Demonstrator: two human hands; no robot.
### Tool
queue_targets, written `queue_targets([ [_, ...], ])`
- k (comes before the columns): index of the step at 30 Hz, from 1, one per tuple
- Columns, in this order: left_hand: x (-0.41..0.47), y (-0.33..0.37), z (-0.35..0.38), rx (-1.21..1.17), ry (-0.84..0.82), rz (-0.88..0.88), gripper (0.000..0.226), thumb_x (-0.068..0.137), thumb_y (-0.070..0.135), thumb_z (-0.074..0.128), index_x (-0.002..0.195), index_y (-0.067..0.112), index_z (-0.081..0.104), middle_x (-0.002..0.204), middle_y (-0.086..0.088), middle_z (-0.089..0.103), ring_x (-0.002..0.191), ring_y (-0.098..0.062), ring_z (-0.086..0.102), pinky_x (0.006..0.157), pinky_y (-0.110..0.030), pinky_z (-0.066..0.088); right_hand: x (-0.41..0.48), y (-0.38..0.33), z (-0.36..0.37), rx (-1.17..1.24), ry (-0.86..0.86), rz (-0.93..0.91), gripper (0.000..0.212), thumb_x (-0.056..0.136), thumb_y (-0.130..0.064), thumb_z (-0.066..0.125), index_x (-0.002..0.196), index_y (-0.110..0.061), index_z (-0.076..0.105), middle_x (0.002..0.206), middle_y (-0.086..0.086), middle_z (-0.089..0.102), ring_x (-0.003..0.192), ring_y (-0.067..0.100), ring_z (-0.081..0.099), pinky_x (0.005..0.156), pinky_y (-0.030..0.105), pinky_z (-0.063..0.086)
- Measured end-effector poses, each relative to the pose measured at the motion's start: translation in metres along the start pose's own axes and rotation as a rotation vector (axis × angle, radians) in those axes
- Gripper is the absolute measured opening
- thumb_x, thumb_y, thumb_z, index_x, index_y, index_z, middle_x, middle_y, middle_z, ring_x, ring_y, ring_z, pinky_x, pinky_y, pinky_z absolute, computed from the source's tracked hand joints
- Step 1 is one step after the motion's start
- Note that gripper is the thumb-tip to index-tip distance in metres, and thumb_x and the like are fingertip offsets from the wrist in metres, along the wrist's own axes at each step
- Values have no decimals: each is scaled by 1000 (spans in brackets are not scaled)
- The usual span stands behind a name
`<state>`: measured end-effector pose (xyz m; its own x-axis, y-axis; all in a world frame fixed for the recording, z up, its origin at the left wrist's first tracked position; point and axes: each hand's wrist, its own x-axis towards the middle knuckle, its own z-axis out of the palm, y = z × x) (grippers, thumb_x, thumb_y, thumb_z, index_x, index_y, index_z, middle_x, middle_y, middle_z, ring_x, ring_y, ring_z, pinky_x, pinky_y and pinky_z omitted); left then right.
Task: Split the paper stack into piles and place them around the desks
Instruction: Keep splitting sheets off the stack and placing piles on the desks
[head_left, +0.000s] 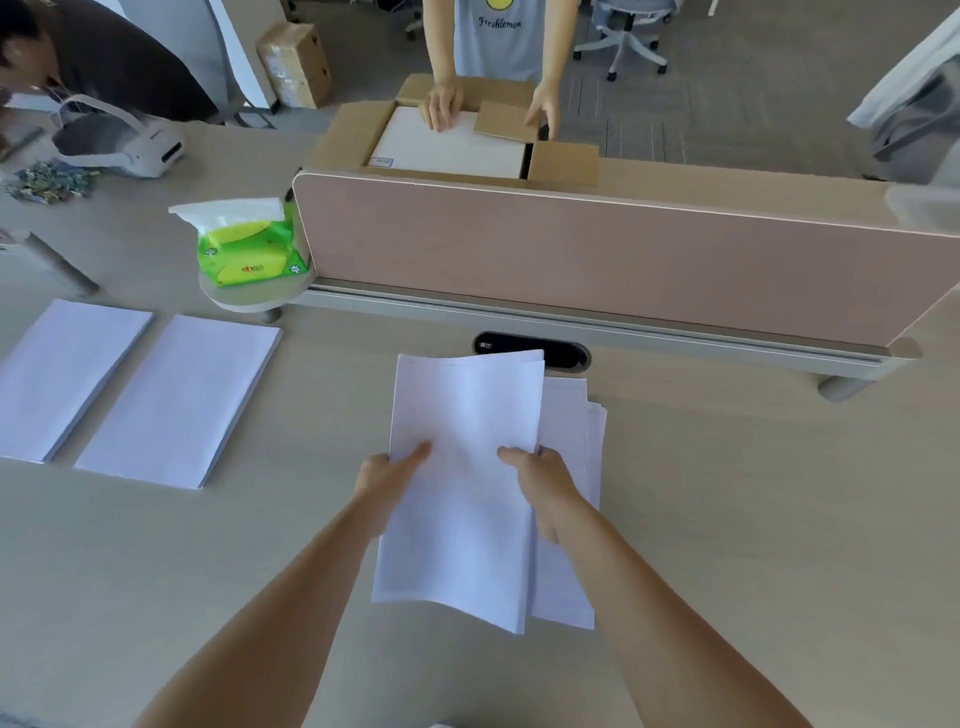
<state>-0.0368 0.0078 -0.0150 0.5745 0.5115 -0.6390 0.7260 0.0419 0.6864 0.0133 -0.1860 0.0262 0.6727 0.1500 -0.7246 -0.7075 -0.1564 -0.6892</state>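
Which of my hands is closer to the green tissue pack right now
Left. Your left hand grips the held sheets' left edge, on the tissue pack's side; your right hand grips their right edge, farther away.

A pale wood-grain worktop (727, 519) fills the near view. At 12 o'clock a pink fabric divider screen (571, 260) stands across it. Grey carpet floor (753, 104) lies beyond, with a white swivel chair (628, 36) at 1 o'clock.

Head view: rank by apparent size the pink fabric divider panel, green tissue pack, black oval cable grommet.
1. Pink fabric divider panel, by far the largest.
2. Green tissue pack.
3. Black oval cable grommet, partly hidden by held paper; the order below the panel is unsure.
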Motion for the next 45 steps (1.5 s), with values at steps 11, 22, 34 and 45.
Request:
queue_targets([
  [11, -33, 34, -168, -327, -54, 446, 11, 79, 11, 81, 85, 18, 75, 79, 6, 78, 72, -9, 74, 66, -24, 59, -65, -26, 116, -34, -125, -499, 13, 86, -26, 67, 97, -23, 75, 98, -4, 77, 98, 19, 71, 84, 31, 55],
  [22, 0, -59, -180, -315, -78, 321, 17, 74, 6, 85, 83, 15, 75, 67, 17, 75, 64, 6, 69, 57, -12, 51, -79, 41, 171, 81, 95, -300, 15, 73, -17, 77, 77, -13, 63, 38, -12, 55, 31, -1, 51, 35, 10, 38],
  [34, 21, -75, -196, -193, -318, 230, 33, 66, 25, 88, 96, 21, 76, 95, 3, 78, 90, -12, 73, 79, -33, 57, -85, 47, 186, 63, 144, -228, 19, 65, -27, 73, 75, -19, 59, 36, -15, 49, 26, -1, 43, 30, 9, 28],
  [45, 16, -24, -149, 184, -373, 293, 40, 87, 43, 67, 82, 3, 69, 68, -1, 58, 59, -21, 54, 53, -26, 40, -71, 30, 137, -60, 403, -324, 20, 91, -32, 67, 101, -16, 70, 92, -3, 74, 82, 18, 71, 65, 27, 54],
])
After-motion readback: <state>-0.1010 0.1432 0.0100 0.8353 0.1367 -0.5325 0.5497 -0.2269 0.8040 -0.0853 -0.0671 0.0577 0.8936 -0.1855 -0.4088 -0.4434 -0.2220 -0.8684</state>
